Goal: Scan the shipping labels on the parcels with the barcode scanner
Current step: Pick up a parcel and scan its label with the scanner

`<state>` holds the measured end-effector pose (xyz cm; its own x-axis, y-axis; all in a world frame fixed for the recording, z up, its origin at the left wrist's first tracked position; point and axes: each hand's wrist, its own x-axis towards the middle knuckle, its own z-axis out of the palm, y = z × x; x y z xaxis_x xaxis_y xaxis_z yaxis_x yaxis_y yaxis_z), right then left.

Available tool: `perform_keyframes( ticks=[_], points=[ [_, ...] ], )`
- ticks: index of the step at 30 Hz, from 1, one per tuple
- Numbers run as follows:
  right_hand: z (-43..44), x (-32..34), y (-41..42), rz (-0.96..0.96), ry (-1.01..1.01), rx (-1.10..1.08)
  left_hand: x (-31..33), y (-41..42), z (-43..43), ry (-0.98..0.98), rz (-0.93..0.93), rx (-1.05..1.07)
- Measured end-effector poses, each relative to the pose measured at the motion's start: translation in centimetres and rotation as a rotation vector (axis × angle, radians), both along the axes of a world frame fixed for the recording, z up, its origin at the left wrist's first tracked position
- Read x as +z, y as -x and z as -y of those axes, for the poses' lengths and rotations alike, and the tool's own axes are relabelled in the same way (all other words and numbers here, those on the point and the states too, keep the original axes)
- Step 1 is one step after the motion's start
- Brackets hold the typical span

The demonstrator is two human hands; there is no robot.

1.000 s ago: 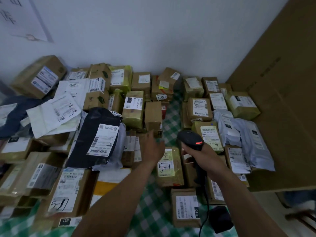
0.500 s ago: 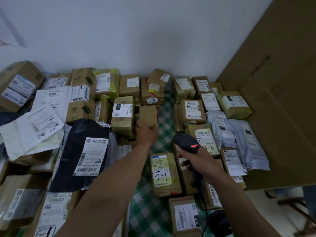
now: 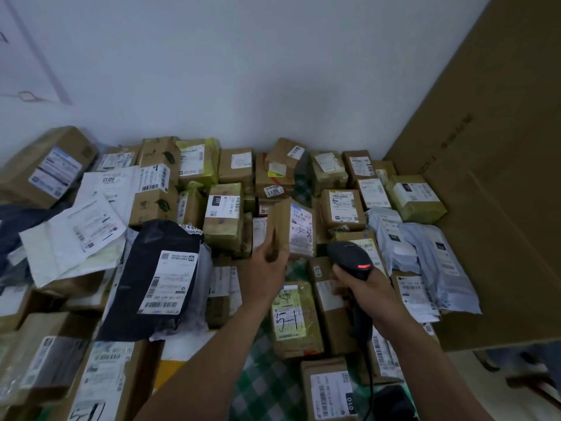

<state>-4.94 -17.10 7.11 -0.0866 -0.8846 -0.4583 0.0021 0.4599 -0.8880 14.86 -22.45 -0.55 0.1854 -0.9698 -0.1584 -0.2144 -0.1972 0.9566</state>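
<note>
Presenting the small brown parcel (image 3: 280,223) upright over the pile (image 3: 223,229) | our left hand (image 3: 268,262) grips its lower end, fingers curled round it | our right hand (image 3: 367,291) wraps the barcode scanner (image 3: 349,256) just beside | we should turn the label (image 3: 301,232) flat toward the scanner and hold steady.

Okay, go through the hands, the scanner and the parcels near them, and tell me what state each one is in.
left hand: grips the small brown parcel.
small brown parcel: held above the pile, label showing.
right hand: grips the barcode scanner.
barcode scanner: red light lit.
black mailer bag: lying on the pile, label up.
parcel marked 5-1: lying flat, label up.
</note>
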Motion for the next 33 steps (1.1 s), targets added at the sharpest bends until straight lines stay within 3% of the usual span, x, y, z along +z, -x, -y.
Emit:
perform_keyframes(
  ticks=[3, 7, 13, 19, 23, 29, 33],
  points=[
    [-0.5, 0.3, 0.0, 0.027, 0.04, -0.051, 1.4, 0.9, -3.6, -0.037, -0.313, 0.037],
    [-1.6, 0.8, -1.0, 0.098, 0.088, -0.038, 2.2, 2.2, -6.8, -0.087, -0.433, -0.008],
    [-3.4, 0.9, -1.0, 0.067, 0.12, -0.054, 2.0, 1.8, -9.1, -0.064, -0.227, -0.125],
    [-4.9, 1.5, -0.5, -0.048, 0.178, 0.024, 2.5, 1.5, -9.1, -0.083, -0.151, -0.165],
    [-5.1, 2.2, 0.3, -0.027, 0.171, 0.055, 2.2, 0.9, -8.6, -0.139, -0.077, -0.289],
    [-5.2, 2.4, 1.1, -0.042, 0.187, 0.029, 2.8, 1.0, -7.2, -0.107, -0.067, -0.273],
    [-5.4, 2.8, 1.6, -0.142, 0.126, 0.166, 2.4, 0.9, -5.9, -0.089, 0.004, -0.307]
  ],
)
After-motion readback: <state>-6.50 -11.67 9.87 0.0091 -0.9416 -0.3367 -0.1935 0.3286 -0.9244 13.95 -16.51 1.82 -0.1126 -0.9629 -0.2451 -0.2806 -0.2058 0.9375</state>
